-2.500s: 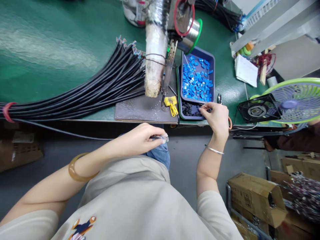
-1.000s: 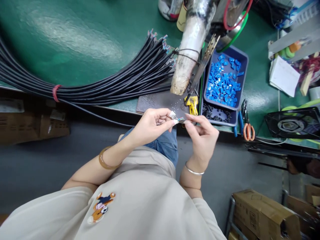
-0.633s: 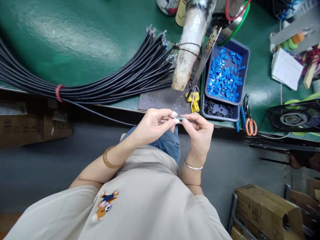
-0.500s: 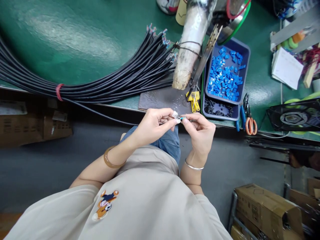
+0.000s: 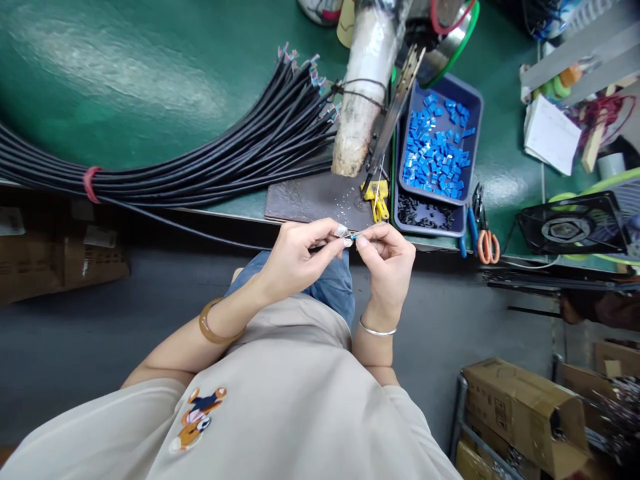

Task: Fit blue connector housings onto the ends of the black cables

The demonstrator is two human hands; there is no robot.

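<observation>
My left hand (image 5: 305, 257) is closed in a pinch around the end of a black cable (image 5: 200, 233), which runs in from the left below the table edge. White wrapping covers the tips of its thumb and forefinger. Fine coloured wires (image 5: 355, 236), one of them blue, stick out between the two hands. My right hand (image 5: 386, 263) pinches these wires between thumb and forefinger, nearly touching the left fingertips. Both hands are just in front of the table edge, above my lap. Fingers partly hide the wire tips.
A tied bundle of black cables (image 5: 210, 180) lies on the green table. Behind my hands are a dark board (image 5: 305, 200), a yellow tool (image 5: 379, 200) and a white-wrapped tube (image 5: 363, 100). Rightward stand a tray of blue parts (image 5: 477, 127), orange-handled scissors (image 5: 488, 247) and a fan (image 5: 565, 227).
The whole scene has shifted slightly left in view. Both hands keep their pinches at the wires; the fingers have moved slightly, and a blue wire shows where green showed before.
</observation>
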